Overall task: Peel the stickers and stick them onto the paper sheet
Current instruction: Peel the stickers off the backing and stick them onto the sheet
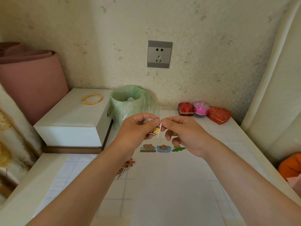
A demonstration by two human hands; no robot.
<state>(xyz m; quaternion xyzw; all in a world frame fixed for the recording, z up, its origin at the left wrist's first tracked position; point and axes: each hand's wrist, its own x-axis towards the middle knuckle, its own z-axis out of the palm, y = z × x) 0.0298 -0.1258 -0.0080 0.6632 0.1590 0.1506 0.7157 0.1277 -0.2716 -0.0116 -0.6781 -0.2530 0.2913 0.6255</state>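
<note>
Half hiding the sticker [154, 130] behind left hand [138, 128] fingertips, pinching it, nipping its edge with right hand [184, 132], up above the paper sheet [162, 180], kinda covering stuck-on stickers [163, 148] just below the fingers.

Floral wallpaper [211, 46] — grey socket [159, 54]; white tiled counter [224, 137].

Paper sheet [171, 180]: white, lying flat.
Held sticker [154, 128]: brown cartoon animal with a yellow checked patch and a white border; raised in the air beyond the sheet's 12 o'clock edge, pinched by the left hand [138, 128] and the right hand [182, 132].
Pair sticker [147, 147]: two brown animals, stuck flat at the sheet's 11 o'clock.
Pond sticker [163, 148]: animal in blue water, at 12 o'clock.
Crocodile sticker [178, 148]: animal on a green crocodile, at 1 o'clock.
Loose stickers [127, 165]: brown cut-outs at 9 o'clock (number unclear).
</note>
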